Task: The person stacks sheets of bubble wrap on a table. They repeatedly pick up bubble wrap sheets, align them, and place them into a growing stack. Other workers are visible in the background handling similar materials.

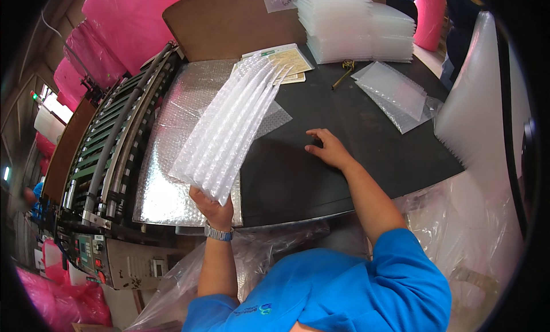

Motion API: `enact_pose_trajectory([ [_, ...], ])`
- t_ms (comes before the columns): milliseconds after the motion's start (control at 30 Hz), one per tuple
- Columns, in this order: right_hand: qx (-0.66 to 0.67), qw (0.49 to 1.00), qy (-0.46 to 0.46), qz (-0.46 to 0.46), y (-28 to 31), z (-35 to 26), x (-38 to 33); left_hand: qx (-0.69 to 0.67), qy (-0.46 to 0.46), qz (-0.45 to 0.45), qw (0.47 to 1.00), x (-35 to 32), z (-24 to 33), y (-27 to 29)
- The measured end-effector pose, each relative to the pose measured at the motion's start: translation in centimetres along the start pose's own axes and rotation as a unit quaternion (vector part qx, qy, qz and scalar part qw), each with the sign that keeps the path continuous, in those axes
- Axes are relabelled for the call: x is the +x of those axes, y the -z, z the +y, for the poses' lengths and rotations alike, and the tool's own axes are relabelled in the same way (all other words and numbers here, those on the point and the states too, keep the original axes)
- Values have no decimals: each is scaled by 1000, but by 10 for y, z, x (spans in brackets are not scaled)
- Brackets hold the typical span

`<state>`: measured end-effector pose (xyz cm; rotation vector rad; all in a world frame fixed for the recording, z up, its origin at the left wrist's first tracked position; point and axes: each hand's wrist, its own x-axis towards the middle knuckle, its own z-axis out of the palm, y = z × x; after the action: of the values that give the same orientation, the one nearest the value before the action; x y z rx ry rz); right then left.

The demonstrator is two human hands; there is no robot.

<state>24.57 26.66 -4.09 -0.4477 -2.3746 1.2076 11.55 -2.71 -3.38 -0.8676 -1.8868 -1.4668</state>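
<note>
My left hand is closed round the lower end of several layered sheets of clear bubble wrap, perhaps flat bags. They stand tilted, fanning out toward the far side, over a silvery bubble-wrap mat. Over the dark tabletop, to the right of the bundle, my right hand has its fingers apart and holds nothing. A loose bubble-wrap piece lies partly hidden behind the bundle. Farther right, a few clear pouches overlap on the table.
A tall stack of clear bubble-wrap sheets stands at the back, near papers and a yellow-black tape measure. Left of the table runs a roller conveyor with a control box. Another translucent stack rises at the right edge.
</note>
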Motion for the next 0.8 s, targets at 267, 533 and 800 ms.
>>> enact_pose_trajectory([
  [267, -8, 1000, 5, 4, 0, 0, -4, 102, -143, -5, 984, 12, 10, 12],
  [533, -10, 1000, 2, -1, 0, -5, -4, 151, -160, 13, 975, 19, 16, 15],
  [800, -30, 999, 20, 7, 0, 1, -4, -609, 444, -39, 656, 54, 68, 5],
])
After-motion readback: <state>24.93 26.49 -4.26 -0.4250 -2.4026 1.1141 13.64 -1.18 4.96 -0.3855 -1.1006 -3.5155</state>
